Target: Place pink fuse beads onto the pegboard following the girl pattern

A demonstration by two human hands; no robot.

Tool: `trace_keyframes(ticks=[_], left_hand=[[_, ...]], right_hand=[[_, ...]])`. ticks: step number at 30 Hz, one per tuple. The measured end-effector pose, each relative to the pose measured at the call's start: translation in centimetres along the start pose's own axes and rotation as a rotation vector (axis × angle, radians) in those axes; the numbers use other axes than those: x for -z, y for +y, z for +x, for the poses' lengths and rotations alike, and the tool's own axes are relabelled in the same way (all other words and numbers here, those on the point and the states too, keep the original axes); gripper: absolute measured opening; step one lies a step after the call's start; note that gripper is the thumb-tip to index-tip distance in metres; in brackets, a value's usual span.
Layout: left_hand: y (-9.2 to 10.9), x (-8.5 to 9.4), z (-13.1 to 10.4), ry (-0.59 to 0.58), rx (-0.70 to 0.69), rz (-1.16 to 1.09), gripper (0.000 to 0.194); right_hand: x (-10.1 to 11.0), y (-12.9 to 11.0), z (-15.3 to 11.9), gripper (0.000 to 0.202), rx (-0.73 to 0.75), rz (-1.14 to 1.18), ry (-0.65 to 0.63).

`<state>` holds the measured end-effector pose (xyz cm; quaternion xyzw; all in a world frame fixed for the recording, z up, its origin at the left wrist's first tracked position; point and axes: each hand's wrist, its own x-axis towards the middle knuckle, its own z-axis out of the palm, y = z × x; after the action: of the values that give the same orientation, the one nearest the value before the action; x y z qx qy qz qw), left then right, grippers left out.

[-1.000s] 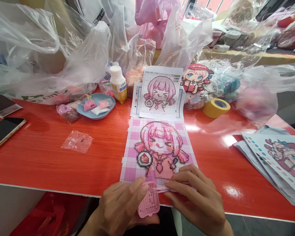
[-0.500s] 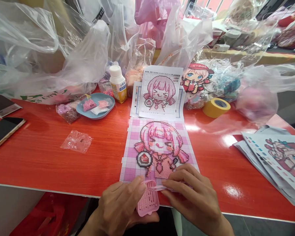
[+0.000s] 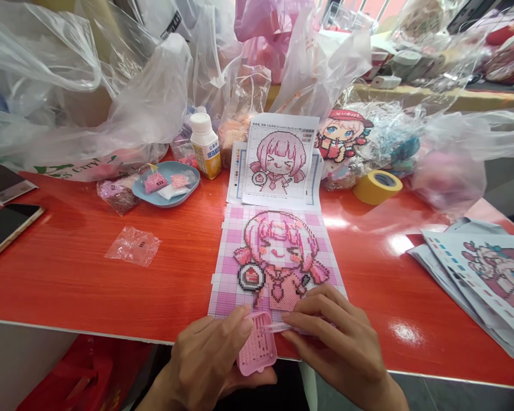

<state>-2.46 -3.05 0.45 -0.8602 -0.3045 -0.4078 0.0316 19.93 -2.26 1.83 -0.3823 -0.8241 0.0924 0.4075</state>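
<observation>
At the table's front edge, my left hand [image 3: 216, 354] is closed on a small pink bead tray [image 3: 259, 353] with rows of slots and a few beads in it. My right hand [image 3: 334, 331] pinches pale tweezers [image 3: 276, 327], whose tips reach over the tray. Just beyond both hands lies a pegboard [image 3: 223, 285] with pink and white checks. It bears a fuse-bead picture [image 3: 280, 257] of a pink-haired figure with closed eyes. Behind the board a printed pattern sheet [image 3: 278, 162] of the same figure leans upright.
To the left are a blue dish [image 3: 186, 197] of bead bags, a white bottle [image 3: 205, 145], a clear bag [image 3: 133, 246] and a phone [image 3: 12, 231]. Yellow tape [image 3: 370, 188] and printed sheets [image 3: 475, 279] lie right. Plastic bags [image 3: 145, 97] crowd the back.
Both hands hold nearly the same pose; the left hand and tray shift very slightly. The tweezers still reach over the tray. Nothing else visibly moves.
</observation>
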Motion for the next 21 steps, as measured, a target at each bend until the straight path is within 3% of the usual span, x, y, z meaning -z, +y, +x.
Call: trace_keyframes(ticks=[21], left_hand=[[-0.03, 0.00, 0.13, -0.006, 0.006, 0.004, 0.072]], right_hand=[[0.04, 0.04, -0.24, 0.012, -0.017, 0.024, -0.023]])
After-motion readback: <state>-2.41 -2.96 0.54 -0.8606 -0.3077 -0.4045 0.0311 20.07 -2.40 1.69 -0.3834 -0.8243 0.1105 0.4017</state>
